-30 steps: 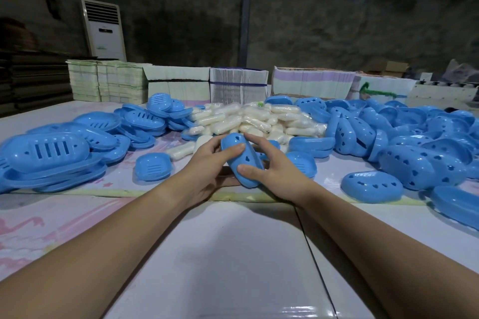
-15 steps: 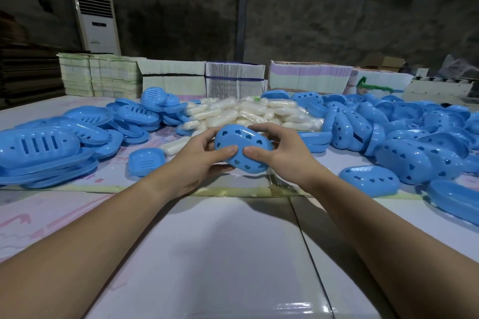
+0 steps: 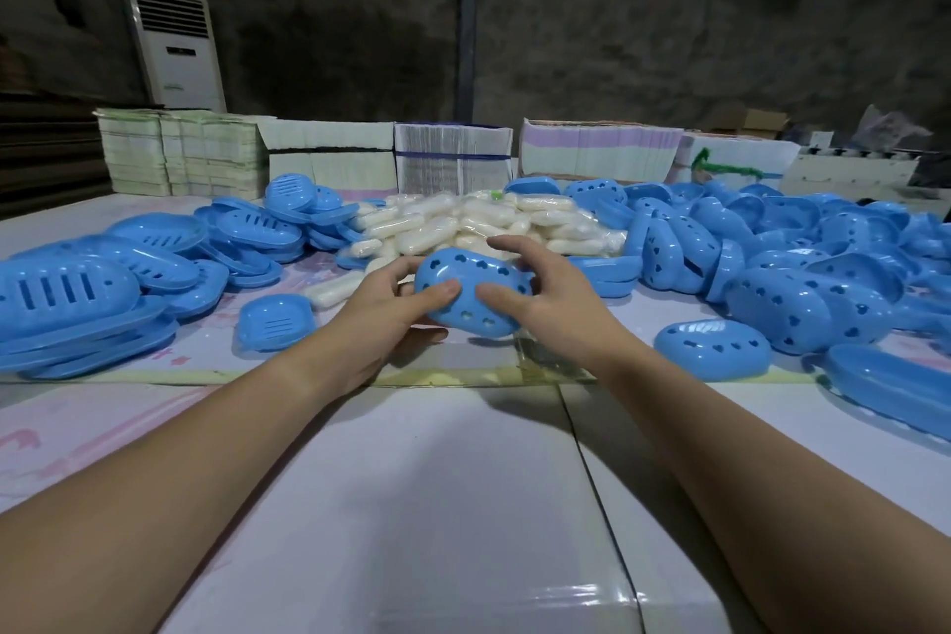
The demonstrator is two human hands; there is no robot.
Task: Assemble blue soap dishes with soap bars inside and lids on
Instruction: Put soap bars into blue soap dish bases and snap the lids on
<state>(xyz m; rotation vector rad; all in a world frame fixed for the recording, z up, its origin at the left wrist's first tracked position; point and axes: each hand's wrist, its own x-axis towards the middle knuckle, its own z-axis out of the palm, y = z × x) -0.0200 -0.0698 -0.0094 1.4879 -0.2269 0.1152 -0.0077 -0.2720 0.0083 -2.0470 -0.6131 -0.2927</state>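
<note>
Holding a blue oval plastic soap dish with heart-shaped holes (image 3: 471,292) between both hands above the white table (image 3: 411,505).

The left hand (image 3: 383,319) curls round its left end, thumb pressed on top; the right hand (image 3: 548,296) grips the right end, fingers arched over the far edge. Behind lies a heap of white wrapped soap bars (image 3: 478,227), flanked by slotted blue trays (image 3: 154,268) left and perforated blue lids (image 3: 803,268) right.

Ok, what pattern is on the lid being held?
Small heart-shaped cutouts across the blue plastic lid, gripped by both hands; head view.
</note>
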